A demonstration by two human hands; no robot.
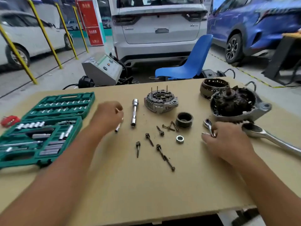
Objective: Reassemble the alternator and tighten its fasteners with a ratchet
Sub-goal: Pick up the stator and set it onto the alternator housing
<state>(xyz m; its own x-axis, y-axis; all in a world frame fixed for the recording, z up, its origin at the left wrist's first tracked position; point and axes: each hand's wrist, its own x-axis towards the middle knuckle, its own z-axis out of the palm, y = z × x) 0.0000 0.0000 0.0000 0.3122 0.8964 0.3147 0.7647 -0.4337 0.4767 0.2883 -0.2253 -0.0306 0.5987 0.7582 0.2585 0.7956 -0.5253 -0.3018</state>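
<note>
Two bare forearms reach into view from the bottom corners, seen from above by a head-worn camera. No sleeves, gloves, watch or rings show on either arm, from the lower edge to the fingers. The left hand (108, 116) is blurred, so its fingers are hard to make out. The right hand (228, 141) is sharper, with short, pale fingernails showing at its fingertips (204, 135). The rest of the person lies outside the view.
</note>
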